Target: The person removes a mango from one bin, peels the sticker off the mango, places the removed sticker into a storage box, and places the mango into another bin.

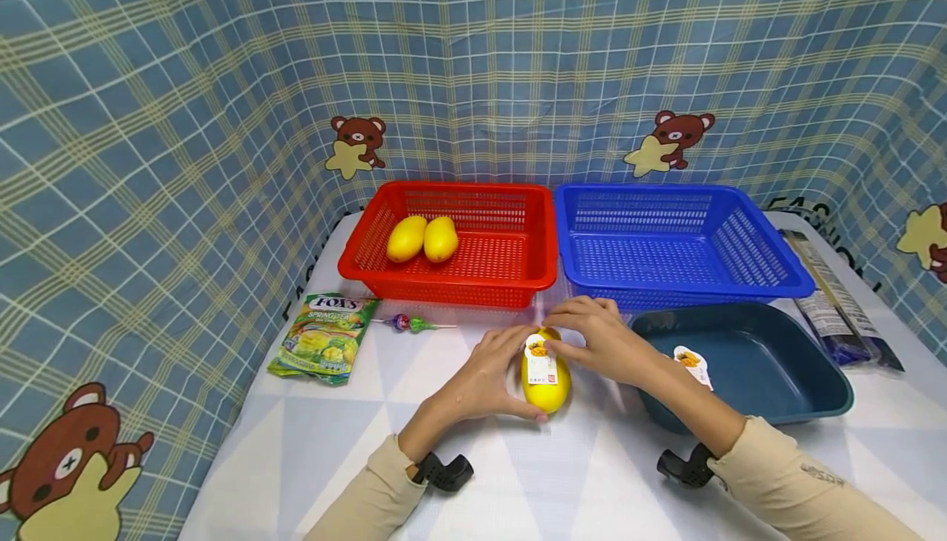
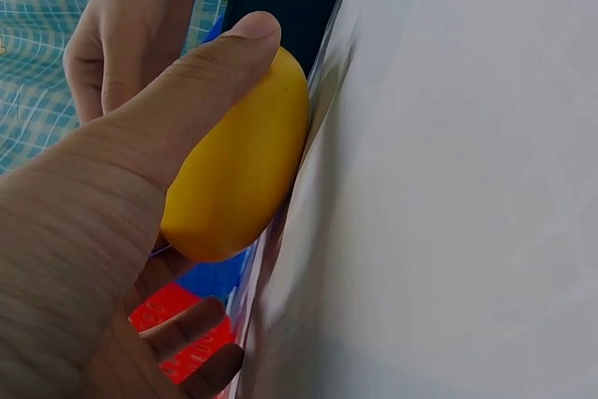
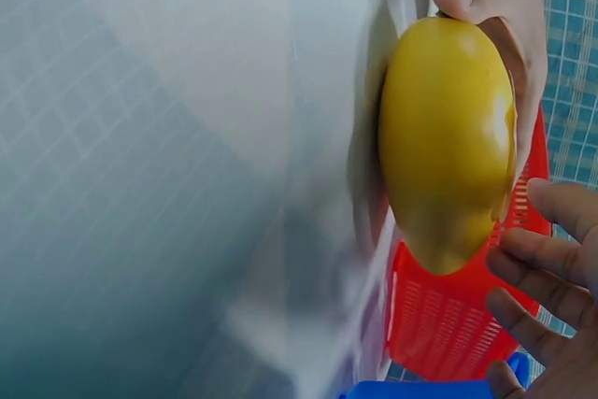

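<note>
A yellow mango (image 1: 549, 389) with a white and orange sticker (image 1: 539, 358) lies on the white table, in front of the baskets. My left hand (image 1: 510, 372) grips it from the left, thumb (image 2: 187, 109) along its near side and fingers over the far side. My right hand (image 1: 573, 335) reaches in from the right, and its thumb and forefinger pinch the sticker at its upper edge. In the right wrist view the mango (image 3: 448, 137) fills the middle, and my right hand's other fingers (image 3: 547, 277) hang loosely curled beside its far end.
A red basket (image 1: 518, 278) behind holds two mangoes (image 1: 423, 238). Beside it stands a blue basket (image 1: 740, 282). A dark teal tray (image 1: 806, 401) at right holds one loose sticker (image 1: 693, 362). A candy bag (image 1: 325, 335) and lollipop (image 1: 410, 324) lie left, a dark packet (image 1: 839, 311) far right.
</note>
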Tool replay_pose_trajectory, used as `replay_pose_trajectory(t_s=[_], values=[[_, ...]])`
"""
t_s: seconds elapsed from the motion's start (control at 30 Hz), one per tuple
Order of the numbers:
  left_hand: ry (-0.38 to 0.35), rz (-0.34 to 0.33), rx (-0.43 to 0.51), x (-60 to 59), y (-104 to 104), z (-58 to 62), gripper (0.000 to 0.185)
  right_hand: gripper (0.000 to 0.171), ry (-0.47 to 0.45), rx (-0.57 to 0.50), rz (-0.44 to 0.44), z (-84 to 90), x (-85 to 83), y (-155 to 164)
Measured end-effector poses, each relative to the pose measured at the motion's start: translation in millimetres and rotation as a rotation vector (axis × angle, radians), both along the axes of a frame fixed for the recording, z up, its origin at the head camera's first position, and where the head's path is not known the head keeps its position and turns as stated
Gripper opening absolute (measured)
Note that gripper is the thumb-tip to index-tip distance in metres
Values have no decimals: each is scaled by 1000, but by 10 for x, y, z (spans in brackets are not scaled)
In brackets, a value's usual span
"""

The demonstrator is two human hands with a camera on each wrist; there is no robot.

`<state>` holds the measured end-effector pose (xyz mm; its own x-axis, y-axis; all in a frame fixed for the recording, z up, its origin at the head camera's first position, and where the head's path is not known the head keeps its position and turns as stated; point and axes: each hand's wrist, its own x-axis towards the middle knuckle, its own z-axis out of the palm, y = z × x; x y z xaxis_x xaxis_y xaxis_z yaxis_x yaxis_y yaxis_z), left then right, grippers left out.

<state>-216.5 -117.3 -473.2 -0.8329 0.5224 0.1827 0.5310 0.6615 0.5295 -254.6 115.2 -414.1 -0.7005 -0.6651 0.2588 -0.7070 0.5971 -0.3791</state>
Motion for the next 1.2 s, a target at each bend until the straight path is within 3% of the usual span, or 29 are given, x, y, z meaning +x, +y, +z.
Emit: replay_pose_trajectory(t_s=[0.33, 0.7, 0.93, 1.2], values=[[-19, 3, -13, 15, -4, 14, 121, 31, 15, -2, 8, -66, -25, -84], [-10, 0, -6, 15, 2, 21, 119, 8, 21, -102, 37, -88, -49, -157], [-13, 0, -8, 5, -2, 10, 119, 7, 46, -117, 56, -27, -13, -153], [8, -7, -16, 5, 0, 20, 119, 9, 27, -118, 46, 160, 73, -86]])
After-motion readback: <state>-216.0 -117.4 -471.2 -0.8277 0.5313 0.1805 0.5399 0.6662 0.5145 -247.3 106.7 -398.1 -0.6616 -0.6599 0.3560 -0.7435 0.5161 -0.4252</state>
